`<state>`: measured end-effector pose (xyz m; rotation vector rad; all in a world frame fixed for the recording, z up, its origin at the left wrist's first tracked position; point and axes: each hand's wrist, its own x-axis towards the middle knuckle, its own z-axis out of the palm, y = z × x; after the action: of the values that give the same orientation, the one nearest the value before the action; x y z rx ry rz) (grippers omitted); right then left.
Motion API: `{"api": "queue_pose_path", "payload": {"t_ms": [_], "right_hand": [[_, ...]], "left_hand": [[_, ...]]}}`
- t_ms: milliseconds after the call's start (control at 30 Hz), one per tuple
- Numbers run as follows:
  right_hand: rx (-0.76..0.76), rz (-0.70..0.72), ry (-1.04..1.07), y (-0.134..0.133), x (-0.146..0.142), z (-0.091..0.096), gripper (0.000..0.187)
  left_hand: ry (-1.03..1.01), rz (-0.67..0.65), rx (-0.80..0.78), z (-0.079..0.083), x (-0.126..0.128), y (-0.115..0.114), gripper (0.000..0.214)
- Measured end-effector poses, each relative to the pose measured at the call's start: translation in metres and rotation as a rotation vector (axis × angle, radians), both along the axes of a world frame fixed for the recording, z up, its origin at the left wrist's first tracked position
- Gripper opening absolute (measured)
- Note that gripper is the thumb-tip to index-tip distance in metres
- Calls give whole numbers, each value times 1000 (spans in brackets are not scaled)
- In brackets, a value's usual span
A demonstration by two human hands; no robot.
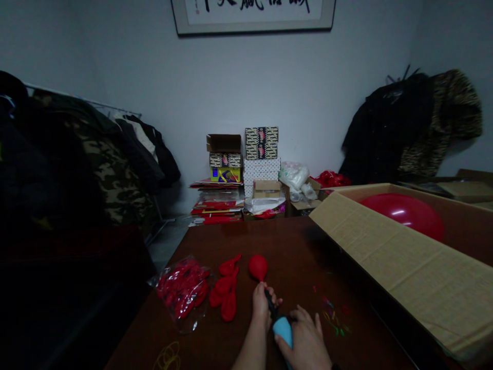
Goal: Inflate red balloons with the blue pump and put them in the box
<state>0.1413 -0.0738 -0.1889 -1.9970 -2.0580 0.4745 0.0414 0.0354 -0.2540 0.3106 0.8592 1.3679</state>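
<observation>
My left hand (262, 304) is closed around the black nozzle of a hand balloon pump (283, 330), where the neck of a small, partly inflated red balloon (258, 267) meets it. My right hand (308, 339) is wrapped over the pump's light-blue body, fingers curved across its right side. The lower end of the pump runs out of the bottom of the view. Left of the balloon lie several flat red balloons (227, 290), and beside them a clear plastic bag of red balloons (183, 288).
On the right, a large open cardboard box (404, 272) holds a big inflated red balloon (404, 213). Small coloured bands (335, 321) lie right of my hands, yellow bands (168, 357) at the front left. Stacked boxes (262, 144) stand behind the brown table (281, 234).
</observation>
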Motion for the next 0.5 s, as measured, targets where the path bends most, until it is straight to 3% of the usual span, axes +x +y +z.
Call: {"api": "queue_pose_path", "payload": {"t_ms": [167, 500], "right_hand": [[33, -33, -7, 10, -10, -5, 43], [36, 18, -67, -25, 14, -31, 33]], "left_hand": [[34, 11, 47, -7, 0, 6, 28], [66, 46, 46, 0, 5, -2, 28]]}}
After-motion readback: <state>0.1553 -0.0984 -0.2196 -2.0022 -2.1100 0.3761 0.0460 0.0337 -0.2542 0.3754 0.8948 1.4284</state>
